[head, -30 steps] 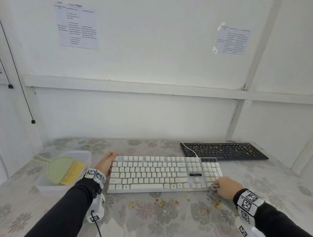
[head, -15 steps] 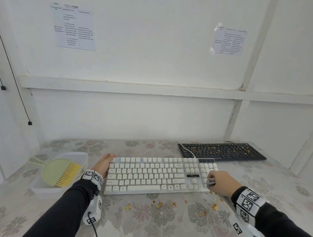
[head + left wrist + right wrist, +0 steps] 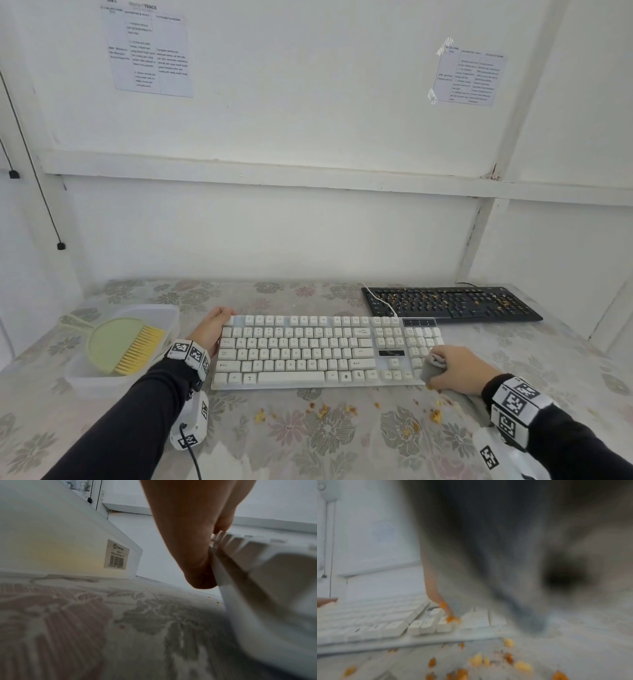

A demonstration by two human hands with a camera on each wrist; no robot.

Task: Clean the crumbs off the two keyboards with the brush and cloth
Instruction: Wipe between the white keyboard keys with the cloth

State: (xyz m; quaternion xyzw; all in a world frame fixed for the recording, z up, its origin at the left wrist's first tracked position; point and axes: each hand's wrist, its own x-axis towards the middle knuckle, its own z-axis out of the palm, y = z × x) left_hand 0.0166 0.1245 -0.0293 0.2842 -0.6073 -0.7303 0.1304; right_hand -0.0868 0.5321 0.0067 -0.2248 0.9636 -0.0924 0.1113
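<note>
A white keyboard (image 3: pixel 308 349) lies across the middle of the table. My left hand (image 3: pixel 212 325) holds its far-left corner, thumb against the side edge (image 3: pixel 188 534). My right hand (image 3: pixel 459 370) grips a bunched grey cloth (image 3: pixel 432 371) against the keyboard's near-right corner, by the number pad; in the right wrist view the cloth (image 3: pixel 488 561) is a blur. Orange-yellow crumbs (image 3: pixel 435 416) are scattered on the table along the keyboard's front edge. A black keyboard (image 3: pixel 448 303), strewn with crumbs, lies at the back right. The yellow-bristled brush (image 3: pixel 137 349) rests in a green dustpan (image 3: pixel 109 342).
The brush and dustpan sit in a translucent plastic container (image 3: pixel 102 380) at the left, close to my left wrist. The white keyboard's cable (image 3: pixel 378 299) runs over the black keyboard's left end. A white wall stands right behind the table with its floral cloth (image 3: pixel 308 445).
My right hand has shifted the cloth a little at the white keyboard's near-right corner. My left hand has stayed on the far-left corner.
</note>
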